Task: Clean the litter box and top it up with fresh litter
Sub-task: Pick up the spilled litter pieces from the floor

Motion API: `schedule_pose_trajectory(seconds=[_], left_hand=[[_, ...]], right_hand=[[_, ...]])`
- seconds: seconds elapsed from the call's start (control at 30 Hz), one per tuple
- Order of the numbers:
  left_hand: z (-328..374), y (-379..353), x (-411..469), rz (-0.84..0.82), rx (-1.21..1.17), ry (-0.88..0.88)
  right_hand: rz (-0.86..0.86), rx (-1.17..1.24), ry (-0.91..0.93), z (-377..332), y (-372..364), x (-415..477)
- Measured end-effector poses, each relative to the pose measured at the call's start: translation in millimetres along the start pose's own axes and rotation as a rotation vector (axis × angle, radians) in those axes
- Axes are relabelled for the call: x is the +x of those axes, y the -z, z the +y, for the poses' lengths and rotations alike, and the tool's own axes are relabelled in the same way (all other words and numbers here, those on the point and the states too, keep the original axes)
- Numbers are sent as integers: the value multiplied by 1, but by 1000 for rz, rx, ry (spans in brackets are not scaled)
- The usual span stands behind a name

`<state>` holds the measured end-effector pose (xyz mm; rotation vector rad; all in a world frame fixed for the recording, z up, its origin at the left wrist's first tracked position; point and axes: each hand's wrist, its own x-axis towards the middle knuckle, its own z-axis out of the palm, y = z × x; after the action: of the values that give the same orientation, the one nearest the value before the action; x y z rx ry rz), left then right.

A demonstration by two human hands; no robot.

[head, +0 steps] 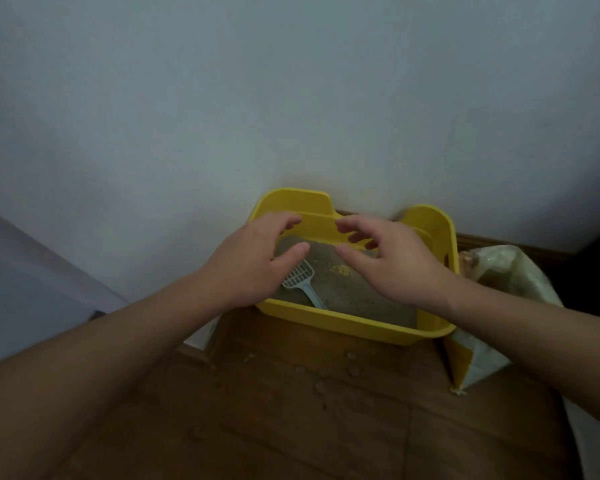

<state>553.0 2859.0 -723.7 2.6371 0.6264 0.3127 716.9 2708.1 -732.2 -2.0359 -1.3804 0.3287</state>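
Note:
A yellow litter box [354, 323] stands on the floor against the wall, holding grey litter [347, 289] with a small yellowish clump [341, 269]. A pale slotted scoop [302, 280] lies in the litter, its handle pointing toward the front rim. My left hand [253, 261] hovers over the box's left side, fingers curled and apart, holding nothing. My right hand [392, 261] hovers over the right side, also spread and empty. The two hands face each other above the litter. A white and yellow litter bag [478, 362] leans against the box's right side.
A white wall [291, 98] rises directly behind the box. The wooden floor [309, 410] in front carries a few scattered litter grains [352, 370]. A pale surface [32, 289] slants in at the left, and a dark object [596, 271] fills the right edge.

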Motion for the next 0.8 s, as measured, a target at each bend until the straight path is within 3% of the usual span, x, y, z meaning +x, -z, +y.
schedule_pose_trajectory(seconds=[0.47, 0.8], left_hand=[[-18, -49, -58, -78, -58, 26], [-47, -73, -97, -119, -108, 139]], right_hand=[[-135, 37, -33, 8, -46, -52], [-221, 10, -2, 6, -90, -55]])
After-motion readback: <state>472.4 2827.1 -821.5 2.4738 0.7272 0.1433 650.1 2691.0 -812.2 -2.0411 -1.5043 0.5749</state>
